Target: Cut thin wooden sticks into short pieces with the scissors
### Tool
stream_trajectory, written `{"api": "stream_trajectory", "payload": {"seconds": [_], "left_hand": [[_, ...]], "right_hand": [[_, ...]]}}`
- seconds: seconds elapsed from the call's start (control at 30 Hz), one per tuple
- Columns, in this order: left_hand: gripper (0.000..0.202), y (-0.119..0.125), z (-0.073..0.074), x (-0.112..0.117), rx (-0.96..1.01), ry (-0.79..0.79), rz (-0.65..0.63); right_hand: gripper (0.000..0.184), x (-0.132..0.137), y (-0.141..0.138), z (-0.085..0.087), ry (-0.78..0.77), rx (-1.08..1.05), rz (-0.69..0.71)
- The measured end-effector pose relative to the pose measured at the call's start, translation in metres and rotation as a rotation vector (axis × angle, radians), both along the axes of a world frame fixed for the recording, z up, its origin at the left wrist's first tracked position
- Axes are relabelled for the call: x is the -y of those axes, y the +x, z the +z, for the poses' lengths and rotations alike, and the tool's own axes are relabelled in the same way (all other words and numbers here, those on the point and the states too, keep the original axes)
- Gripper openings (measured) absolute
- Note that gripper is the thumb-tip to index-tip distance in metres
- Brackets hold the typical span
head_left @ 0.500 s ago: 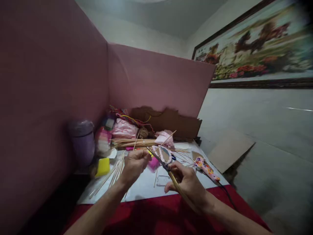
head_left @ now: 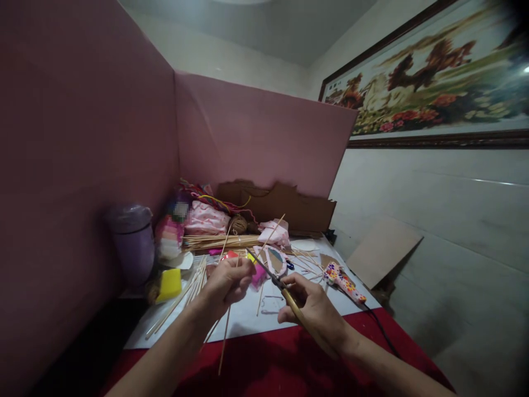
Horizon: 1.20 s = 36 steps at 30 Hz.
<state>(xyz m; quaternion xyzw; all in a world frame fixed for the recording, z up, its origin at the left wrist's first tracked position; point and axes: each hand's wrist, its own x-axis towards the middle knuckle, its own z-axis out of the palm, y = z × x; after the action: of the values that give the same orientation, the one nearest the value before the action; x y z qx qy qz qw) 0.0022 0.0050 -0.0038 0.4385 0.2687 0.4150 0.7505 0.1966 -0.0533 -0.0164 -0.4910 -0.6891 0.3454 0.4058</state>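
My left hand [head_left: 231, 282] is closed around thin wooden sticks. One stick [head_left: 274, 231] slants up to the right from its fingertips, and a lower stick length [head_left: 223, 344] hangs below the hand over the red cloth. The exact number held is hidden by the fingers. My right hand [head_left: 316, 311] grips scissors [head_left: 294, 304] with dark blades and a yellowish handle. Their blades point up and left, with the tip close to my left fingertips and the slanting stick. I cannot make out whether the blades touch it.
Loose sticks [head_left: 198, 278] lie left on the white sheet [head_left: 243, 325], with a stick bundle [head_left: 223, 241] behind. A yellow block [head_left: 169, 284] and purple bin [head_left: 134, 251] stand left. A flower-patterned glue gun [head_left: 345, 282] with a cord lies right. Torn cardboard [head_left: 273, 201] leans behind.
My left hand has turned a little, and a stick length now shows hanging below it. The scissors stay in my right hand. The whole view has shifted slightly.
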Motion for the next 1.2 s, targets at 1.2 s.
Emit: {"api": "stream_trajectory", "payload": {"seconds": [1.2], "left_hand": [[0.030,0.004,-0.005,0.012,-0.658,1.026,0.661]], "right_hand": [[0.025,-0.032,-0.020,0.043,1.160,0.756,-0.222]]}}
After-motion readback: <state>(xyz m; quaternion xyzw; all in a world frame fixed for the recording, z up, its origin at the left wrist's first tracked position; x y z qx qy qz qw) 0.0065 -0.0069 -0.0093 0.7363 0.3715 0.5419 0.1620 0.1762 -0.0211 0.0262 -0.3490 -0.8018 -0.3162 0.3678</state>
